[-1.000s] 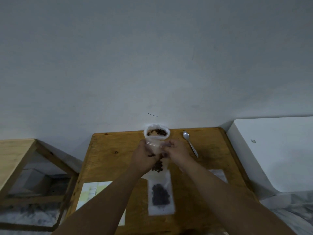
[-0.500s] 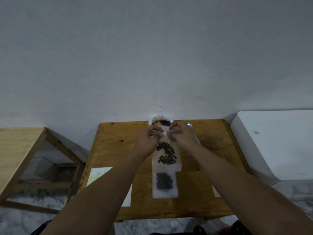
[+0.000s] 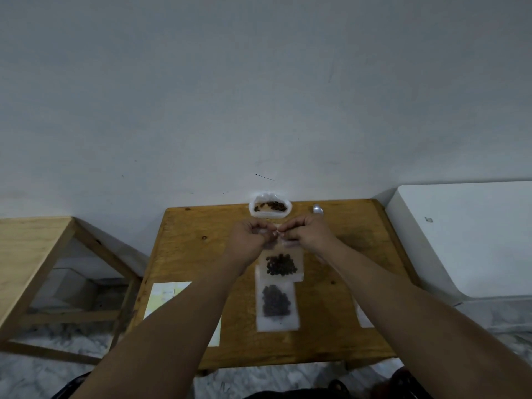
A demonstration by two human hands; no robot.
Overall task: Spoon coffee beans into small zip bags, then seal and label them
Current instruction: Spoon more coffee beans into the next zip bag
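Note:
A small clear zip bag [image 3: 280,264] with dark coffee beans hangs upright above the wooden table [image 3: 201,249]. My left hand [image 3: 249,236] and my right hand [image 3: 306,236] both pinch its top edge, fingertips almost touching. Below it a second zip bag [image 3: 277,305] filled with beans lies flat on the table. At the table's far edge stands a white plastic bag of coffee beans [image 3: 270,207], open at the top. The bowl of a metal spoon [image 3: 318,209] shows just beyond my right hand; its handle is hidden.
A sheet of pale labels [image 3: 167,298] lies at the table's front left, partly under my left forearm. Another white sheet [image 3: 363,316] peeks out beside my right forearm. A white appliance [image 3: 460,240] stands to the right, a second wooden table [image 3: 31,249] to the left.
The held bag has been lifted from low over the table to hang upright. My fingertips have moved together along its top edge. The view has tilted and shows more of the table's front.

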